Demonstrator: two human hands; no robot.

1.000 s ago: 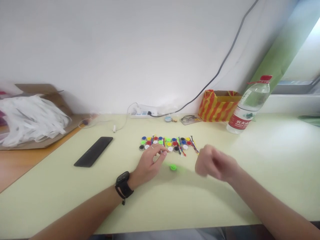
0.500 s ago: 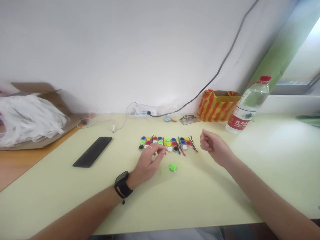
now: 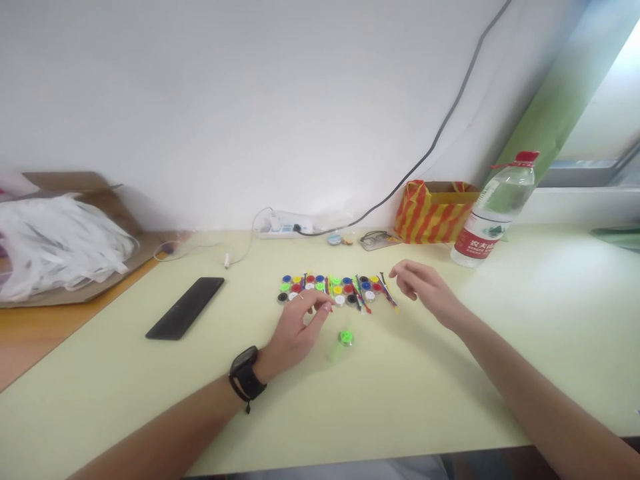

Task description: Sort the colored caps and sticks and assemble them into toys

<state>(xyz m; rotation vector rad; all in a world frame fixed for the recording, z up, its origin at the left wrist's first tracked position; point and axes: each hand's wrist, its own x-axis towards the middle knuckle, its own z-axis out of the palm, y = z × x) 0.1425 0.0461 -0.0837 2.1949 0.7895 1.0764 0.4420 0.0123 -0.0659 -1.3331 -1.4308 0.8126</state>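
Observation:
Several small round pieces in blue, yellow, red, green, black and white lie in rows at the table's middle, with thin coloured sticks (image 3: 389,293) among them. My left hand (image 3: 300,325) rests over the front of the rows, its thumb and forefinger nearly together; what they hold, if anything, is too small to name. Just right of the rows, my right hand (image 3: 423,287) hovers with its fingers loosely apart and nothing in them. A green round piece (image 3: 346,337) sits alone in front of the rows, with a blurred green streak beside it.
A black flat slab (image 3: 186,308) lies at the left on the pale table (image 3: 400,413). A box of white strips (image 3: 65,240) is farther left. Along the wall are a power strip (image 3: 283,225), glasses (image 3: 377,238), a striped bag (image 3: 433,213) and a water bottle (image 3: 493,213).
My right hand has moved slightly left and its fingers have opened. A blurred green streak now shows left of the lone green piece. My left hand has hardly moved.

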